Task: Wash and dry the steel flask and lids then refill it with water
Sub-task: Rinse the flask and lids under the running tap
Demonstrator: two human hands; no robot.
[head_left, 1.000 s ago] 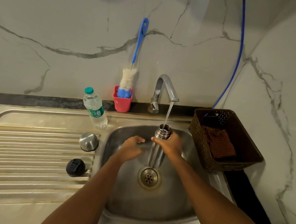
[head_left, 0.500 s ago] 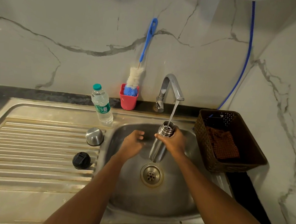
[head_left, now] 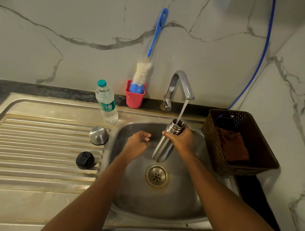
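The cylindrical steel flask (head_left: 164, 144) is held over the stainless steel sink (head_left: 177, 201). It is tilted with its open threaded mouth upward, directly under the thin stream of water (head_left: 183, 109) from the chrome tap (head_left: 181, 82). It is gripped just below the neck by the right hand (head_left: 181, 141), whose fingers are wrapped round the body. The left hand (head_left: 138, 142) is held just beside the flask without touching it, with fingers loosely curled and nothing in them.

The domed steel outer lid (head_left: 98, 135) and the round black inner lid (head_left: 85, 160) are laid on the ribbed draining board (head_left: 33, 141), well apart from the water. The task is judged to be at an early stage: the flask is being filled, probably for a rinse, and no foam is seen. The blue-handled bottle brush (head_left: 142, 73) is seen standing in the red plastic cup (head_left: 134, 97), and the rust-brown cloth (head_left: 232, 147) is seen lying in the dark woven basket (head_left: 255, 162). Scrubbing, washing both lids, drying and the final refill are taken to be left.
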